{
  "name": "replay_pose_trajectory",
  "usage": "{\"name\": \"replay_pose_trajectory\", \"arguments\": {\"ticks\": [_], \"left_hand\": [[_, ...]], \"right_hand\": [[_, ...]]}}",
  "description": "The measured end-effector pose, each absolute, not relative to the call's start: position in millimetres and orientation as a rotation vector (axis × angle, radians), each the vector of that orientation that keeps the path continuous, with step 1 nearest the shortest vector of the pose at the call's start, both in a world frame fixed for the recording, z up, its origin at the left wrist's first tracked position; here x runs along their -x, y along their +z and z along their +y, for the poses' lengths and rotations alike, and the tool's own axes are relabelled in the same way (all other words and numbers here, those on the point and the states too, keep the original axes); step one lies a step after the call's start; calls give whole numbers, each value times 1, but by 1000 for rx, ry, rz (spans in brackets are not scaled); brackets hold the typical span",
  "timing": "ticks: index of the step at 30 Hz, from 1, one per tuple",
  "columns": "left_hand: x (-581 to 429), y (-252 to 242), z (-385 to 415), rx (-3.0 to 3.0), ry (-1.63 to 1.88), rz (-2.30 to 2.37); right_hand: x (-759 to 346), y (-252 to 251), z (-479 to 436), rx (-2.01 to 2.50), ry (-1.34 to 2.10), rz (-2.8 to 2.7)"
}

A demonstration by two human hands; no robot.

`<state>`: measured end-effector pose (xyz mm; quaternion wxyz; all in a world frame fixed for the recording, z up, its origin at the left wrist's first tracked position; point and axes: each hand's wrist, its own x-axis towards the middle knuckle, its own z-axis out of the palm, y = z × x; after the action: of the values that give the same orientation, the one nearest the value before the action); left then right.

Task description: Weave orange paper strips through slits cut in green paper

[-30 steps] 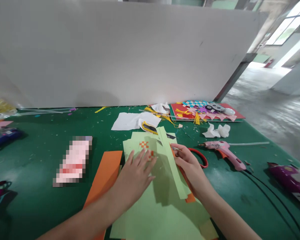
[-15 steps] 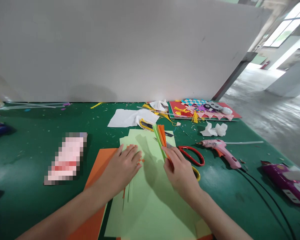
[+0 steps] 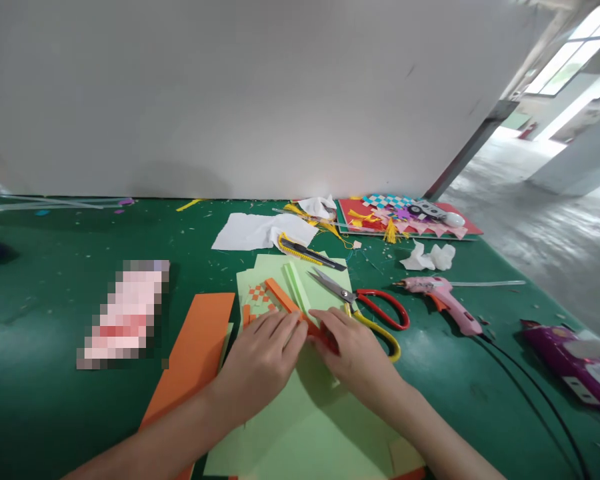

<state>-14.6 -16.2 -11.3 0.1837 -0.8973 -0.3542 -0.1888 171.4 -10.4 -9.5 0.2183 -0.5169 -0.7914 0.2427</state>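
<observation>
Both hands pinch orange strip (image 3: 286, 302), pointing up-left.

Table (image 3: 55, 280) dark green. Paper sheet (image 3: 300, 427) light green, with an orange/green checker weave patch (image 3: 260, 297). Strip (image 3: 285, 301) orange, card (image 3: 195, 353) orange. Scissors (image 3: 375, 313) red and yellow handles. Glue gun (image 3: 443, 297) pink. Knife (image 3: 305, 252) yellow-black. Cloth (image 3: 257, 233) white.

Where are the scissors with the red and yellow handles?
The scissors lie on the green table just right of the light green paper, between the right hand and the pink glue gun.
</observation>
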Motion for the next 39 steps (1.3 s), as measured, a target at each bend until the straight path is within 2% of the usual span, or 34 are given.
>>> {"name": "replay_pose_trajectory", "arguments": {"ticks": [6,12,18,28,39], "left_hand": [[18,-27,-24,2602,-585,-966],[22,-28,-21,2784,-571,-989],[25,-24,-22,2867,-787,-969],[26,-20,-20,2859,-992,-1375],[24,-25,-21,2876,-1153,-1294]], "right_hand": [[-168,-5,-14,1417,937,-2088],[-170,-10,-11,1457,865,-1976],[-167,-9,-13,1389,948,-1925],[-164,-15,-15,1241,893,-1959],[-165,-18,-17,1243,841,-2015]]}}
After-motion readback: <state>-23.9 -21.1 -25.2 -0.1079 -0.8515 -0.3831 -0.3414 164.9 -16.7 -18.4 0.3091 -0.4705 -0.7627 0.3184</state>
